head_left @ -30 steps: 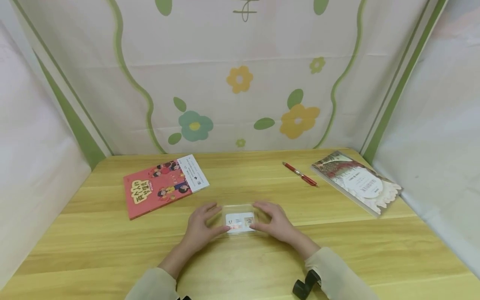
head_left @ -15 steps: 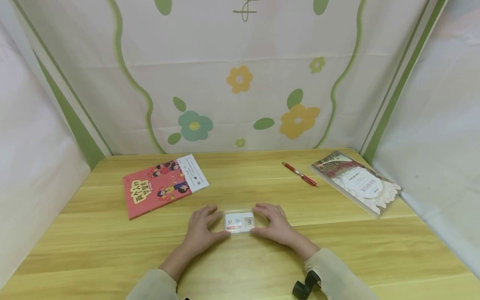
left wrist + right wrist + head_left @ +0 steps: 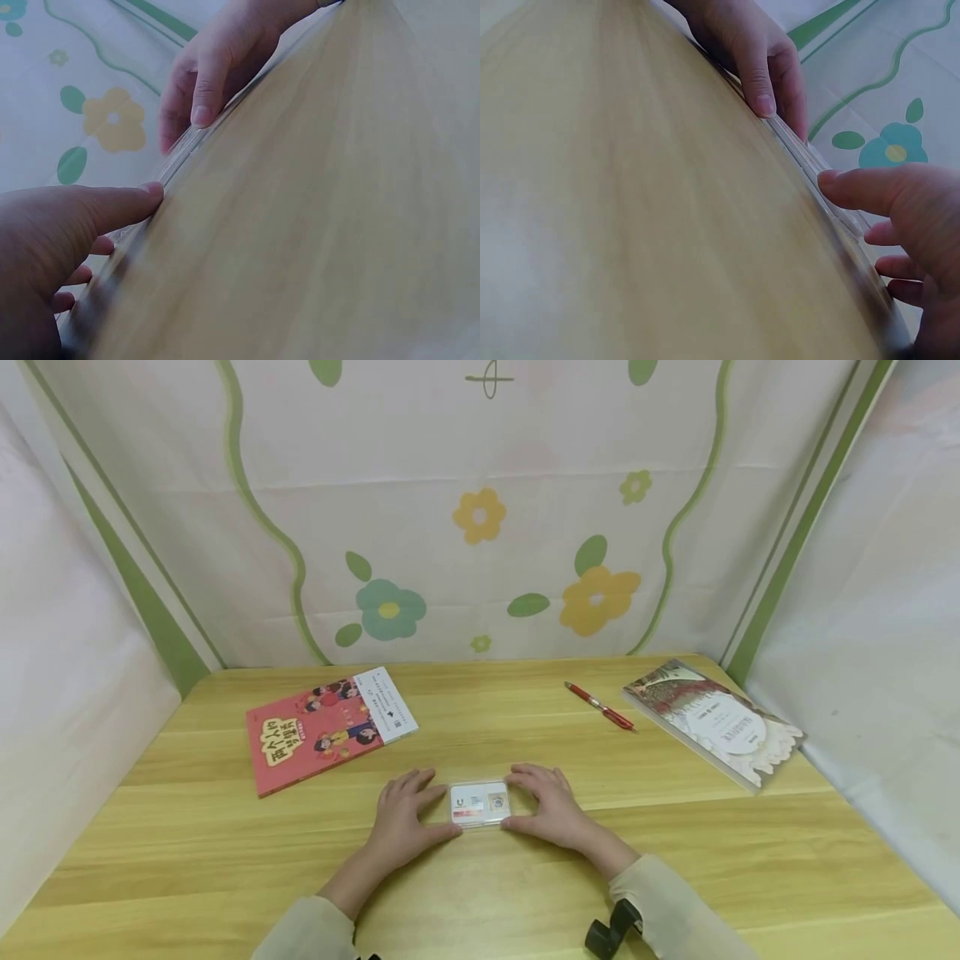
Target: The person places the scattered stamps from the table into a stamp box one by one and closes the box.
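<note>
A small clear plastic case (image 3: 480,823) with a white card (image 3: 468,803) inside lies flat on the wooden table. The card carries dark print, a reddish strip and a gold square. My left hand (image 3: 403,818) holds the case's left end, thumb at the near corner and fingers by the far corner. At the right end my right hand (image 3: 553,810) mirrors this grip. Seen edge-on in the left wrist view, the case (image 3: 184,156) is a thin clear slab low on the table, with both thumbs on its near edge.
To the left lies a red illustrated book (image 3: 315,735) with a white band. A red pen (image 3: 600,707) and a floral-covered booklet (image 3: 716,727) are at the back right. Flowered white cloth (image 3: 480,585) closes off the table's back. A black device (image 3: 613,930) hangs at my right wrist.
One second ago the clear lid stood raised toward the back of the case; it is now down flat over the card. My thumbs have slid slightly toward me, onto the near edge.
</note>
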Demonstrator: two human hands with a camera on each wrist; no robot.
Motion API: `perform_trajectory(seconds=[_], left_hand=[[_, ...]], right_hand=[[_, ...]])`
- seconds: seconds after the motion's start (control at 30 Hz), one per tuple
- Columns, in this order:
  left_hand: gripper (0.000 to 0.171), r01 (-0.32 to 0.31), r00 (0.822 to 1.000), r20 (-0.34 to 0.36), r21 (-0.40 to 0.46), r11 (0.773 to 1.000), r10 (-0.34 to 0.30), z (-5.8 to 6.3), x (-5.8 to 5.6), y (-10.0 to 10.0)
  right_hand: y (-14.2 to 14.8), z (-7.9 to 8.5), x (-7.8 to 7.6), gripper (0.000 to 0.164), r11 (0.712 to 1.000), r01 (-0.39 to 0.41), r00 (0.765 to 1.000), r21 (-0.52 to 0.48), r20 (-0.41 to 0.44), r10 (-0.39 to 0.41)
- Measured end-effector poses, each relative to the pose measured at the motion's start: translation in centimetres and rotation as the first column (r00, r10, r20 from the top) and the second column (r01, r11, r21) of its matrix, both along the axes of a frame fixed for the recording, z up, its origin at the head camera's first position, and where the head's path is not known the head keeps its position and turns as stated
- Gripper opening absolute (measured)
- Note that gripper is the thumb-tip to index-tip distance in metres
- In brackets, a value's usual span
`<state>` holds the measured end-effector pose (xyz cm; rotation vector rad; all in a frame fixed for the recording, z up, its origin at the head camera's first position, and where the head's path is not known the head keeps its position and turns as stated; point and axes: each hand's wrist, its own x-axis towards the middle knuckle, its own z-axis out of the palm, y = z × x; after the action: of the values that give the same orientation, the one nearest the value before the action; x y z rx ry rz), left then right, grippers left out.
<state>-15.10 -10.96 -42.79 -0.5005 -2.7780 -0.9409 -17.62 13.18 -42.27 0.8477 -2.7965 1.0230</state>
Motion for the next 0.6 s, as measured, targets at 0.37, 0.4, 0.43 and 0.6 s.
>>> perform_trajectory(seconds=[0.37,0.4,0.43,0.6], left_hand=[[0.059,0.003,1.000,-0.006,-0.024,1.000,-0.003,-0.09,-0.10,0.01],[0.059,0.003,1.000,-0.006,-0.025,1.000,-0.004,-0.09,-0.11,0.01],[0.059,0.004,1.000,-0.008,-0.026,1.000,-0.004,-0.09,-0.12,0.01],[0.060,0.002,1.000,0.000,-0.031,1.000,-0.002,-0.10,-0.09,0.00]], right_hand=[[0.12,-0.18,-0.10,0.057,1.000,-0.002,1.000,0.003,-0.008,0.002],[0.13,-0.18,-0.10,0.057,1.000,-0.002,1.000,0.004,-0.009,0.002],[0.13,-0.15,-0.09,0.056,1.000,-0.003,1.000,0.006,-0.009,0.003],[0.12,-0.08,-0.05,0.056,1.000,-0.006,1.000,0.016,-0.004,0.006]])
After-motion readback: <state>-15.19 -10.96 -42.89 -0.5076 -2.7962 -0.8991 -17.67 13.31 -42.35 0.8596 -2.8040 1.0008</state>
